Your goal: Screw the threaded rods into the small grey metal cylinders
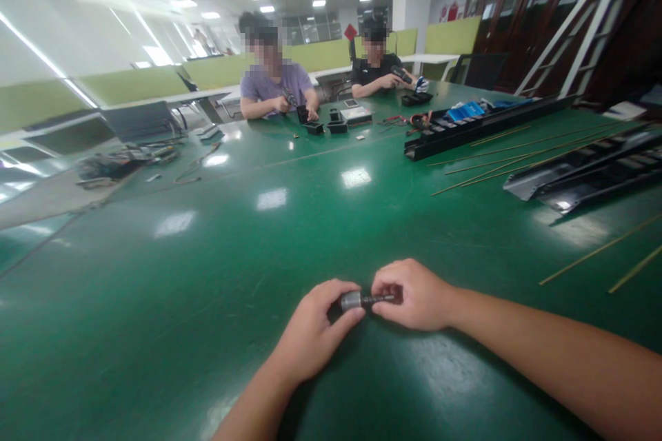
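A small cylindrical part (352,300), silvery with a dark stepped shaft pointing right, lies between my two hands near the front of the green table (289,241). My left hand (319,324) grips its silvery body between thumb and fingers. My right hand (411,295) is closed around the far end of the shaft, fingertips pinched on it. The palm side of both hands is hidden.
Across the table, two people (274,83) (376,62) hold dark tools over black parts (337,125). Long black channels (465,127) and thin yellowish rods (496,169) lie at the right. Cables and scraps (124,162) lie at the left.
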`<state>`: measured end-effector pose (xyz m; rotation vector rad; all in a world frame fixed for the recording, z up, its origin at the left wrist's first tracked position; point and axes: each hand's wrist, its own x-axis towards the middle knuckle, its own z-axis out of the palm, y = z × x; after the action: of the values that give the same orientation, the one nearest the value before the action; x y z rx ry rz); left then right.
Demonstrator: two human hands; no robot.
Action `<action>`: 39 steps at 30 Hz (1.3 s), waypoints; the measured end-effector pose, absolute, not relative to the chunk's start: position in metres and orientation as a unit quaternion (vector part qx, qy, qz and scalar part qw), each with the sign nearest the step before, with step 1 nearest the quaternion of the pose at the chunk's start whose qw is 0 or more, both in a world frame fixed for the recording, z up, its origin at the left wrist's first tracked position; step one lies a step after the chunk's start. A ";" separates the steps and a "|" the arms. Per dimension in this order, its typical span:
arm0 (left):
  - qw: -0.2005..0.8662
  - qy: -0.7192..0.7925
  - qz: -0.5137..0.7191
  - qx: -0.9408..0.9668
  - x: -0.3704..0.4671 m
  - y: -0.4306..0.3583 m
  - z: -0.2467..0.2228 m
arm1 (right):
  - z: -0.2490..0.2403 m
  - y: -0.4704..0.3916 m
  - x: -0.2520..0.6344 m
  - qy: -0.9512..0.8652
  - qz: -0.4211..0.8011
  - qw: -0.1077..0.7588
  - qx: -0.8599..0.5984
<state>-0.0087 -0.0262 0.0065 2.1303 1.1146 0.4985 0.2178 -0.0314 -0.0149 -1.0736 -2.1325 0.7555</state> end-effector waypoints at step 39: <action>0.359 0.437 0.264 0.781 -0.013 -0.026 0.008 | -0.014 -0.031 0.219 -0.735 0.364 0.383 -0.425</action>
<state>-0.0127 -0.0263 0.0081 2.0152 1.1277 0.6816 0.2194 -0.0308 -0.0142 -1.0825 -1.8744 0.9280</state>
